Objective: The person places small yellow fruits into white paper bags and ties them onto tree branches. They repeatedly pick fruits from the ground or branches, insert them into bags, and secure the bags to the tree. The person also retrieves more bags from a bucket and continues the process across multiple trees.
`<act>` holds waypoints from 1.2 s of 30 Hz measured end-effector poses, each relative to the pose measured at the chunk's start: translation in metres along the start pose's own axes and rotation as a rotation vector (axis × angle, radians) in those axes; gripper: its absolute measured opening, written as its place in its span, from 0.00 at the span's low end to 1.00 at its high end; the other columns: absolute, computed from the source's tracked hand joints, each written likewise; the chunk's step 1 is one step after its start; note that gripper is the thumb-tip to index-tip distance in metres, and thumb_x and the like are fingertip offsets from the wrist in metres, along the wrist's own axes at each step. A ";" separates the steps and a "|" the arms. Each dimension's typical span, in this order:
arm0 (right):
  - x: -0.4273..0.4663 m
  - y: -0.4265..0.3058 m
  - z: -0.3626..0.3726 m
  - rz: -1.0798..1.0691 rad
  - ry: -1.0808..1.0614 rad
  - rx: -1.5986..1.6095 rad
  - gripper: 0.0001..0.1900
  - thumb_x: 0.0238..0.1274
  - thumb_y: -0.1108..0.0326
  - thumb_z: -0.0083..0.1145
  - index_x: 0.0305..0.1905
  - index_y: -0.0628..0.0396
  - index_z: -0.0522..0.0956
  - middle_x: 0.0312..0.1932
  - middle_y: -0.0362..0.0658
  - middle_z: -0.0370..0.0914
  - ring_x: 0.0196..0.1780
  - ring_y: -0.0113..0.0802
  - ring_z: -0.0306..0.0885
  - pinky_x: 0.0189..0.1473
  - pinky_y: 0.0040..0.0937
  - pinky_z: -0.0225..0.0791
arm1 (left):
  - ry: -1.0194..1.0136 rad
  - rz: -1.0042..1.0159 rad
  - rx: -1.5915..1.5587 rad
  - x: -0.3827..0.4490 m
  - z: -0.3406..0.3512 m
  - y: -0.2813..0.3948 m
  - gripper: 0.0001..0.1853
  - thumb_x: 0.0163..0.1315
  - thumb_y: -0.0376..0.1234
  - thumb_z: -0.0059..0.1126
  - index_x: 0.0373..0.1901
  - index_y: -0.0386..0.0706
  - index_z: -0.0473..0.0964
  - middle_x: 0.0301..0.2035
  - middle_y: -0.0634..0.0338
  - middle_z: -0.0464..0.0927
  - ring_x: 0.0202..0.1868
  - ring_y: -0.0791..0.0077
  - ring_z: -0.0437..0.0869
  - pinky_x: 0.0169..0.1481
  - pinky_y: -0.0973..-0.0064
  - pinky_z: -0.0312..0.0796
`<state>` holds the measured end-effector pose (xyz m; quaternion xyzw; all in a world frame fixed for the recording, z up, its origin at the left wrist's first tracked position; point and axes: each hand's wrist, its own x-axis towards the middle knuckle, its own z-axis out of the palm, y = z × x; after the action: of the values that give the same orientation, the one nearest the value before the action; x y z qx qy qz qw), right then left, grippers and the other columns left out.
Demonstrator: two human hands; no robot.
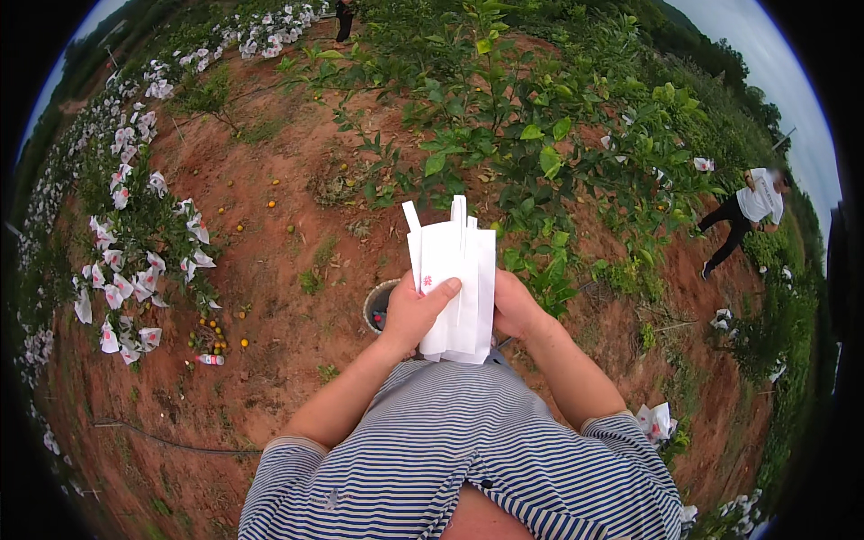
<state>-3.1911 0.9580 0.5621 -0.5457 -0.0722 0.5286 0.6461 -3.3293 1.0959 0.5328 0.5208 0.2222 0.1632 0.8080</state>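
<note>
A stack of white paper fruit bags (449, 304) is held upright before my striped shirt, with narrow strips jutting from its upper end. My left hand (420, 309) clasps the stack's left edge, its thumb lying flat across the front over the paper. On the opposite edge, my right hand (516, 304) grips the bags from the side and behind; most of its fingers are hidden by the paper. A small red printed mark shows near my left thumb. Behind my left hand stands a round bucket (372, 297), partly covered, with small items inside.
Leafy citrus branches (499, 135) rise just ahead. White-bagged trees (135, 270) line the left. Fallen oranges (214, 337) and a bottle (210, 360) lie on red soil. A dark hose (175, 444) crosses the ground. One person (750, 202) stands right, another (343, 20) far ahead.
</note>
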 end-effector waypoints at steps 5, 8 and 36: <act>-0.028 0.016 -0.042 -0.045 -0.134 0.050 0.46 0.82 0.32 0.57 0.84 0.61 0.66 0.76 0.54 0.77 0.74 0.44 0.80 0.77 0.46 0.73 | -0.069 0.006 0.109 0.014 0.018 -0.034 0.22 0.73 0.36 0.75 0.62 0.34 0.81 0.51 0.56 0.90 0.48 0.73 0.91 0.54 0.69 0.84; -0.049 0.009 -0.036 -0.104 -0.047 -0.124 0.39 0.71 0.54 0.77 0.78 0.62 0.74 0.73 0.52 0.81 0.74 0.43 0.80 0.76 0.45 0.74 | -0.112 0.092 0.287 0.015 0.032 -0.055 0.22 0.82 0.43 0.62 0.64 0.34 0.79 0.53 0.52 0.87 0.53 0.69 0.88 0.59 0.66 0.80; -0.186 0.031 -0.498 -0.337 0.468 0.771 0.26 0.80 0.62 0.70 0.72 0.65 0.79 0.65 0.49 0.87 0.64 0.40 0.88 0.69 0.41 0.82 | -0.456 -0.419 0.255 0.146 0.499 -0.242 0.20 0.90 0.43 0.49 0.60 0.34 0.80 0.50 0.55 0.88 0.48 0.72 0.89 0.56 0.69 0.83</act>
<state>-2.9558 0.4982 0.4314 -0.3516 0.1890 0.2676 0.8770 -2.9338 0.6866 0.4625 0.5837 0.1563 -0.1565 0.7813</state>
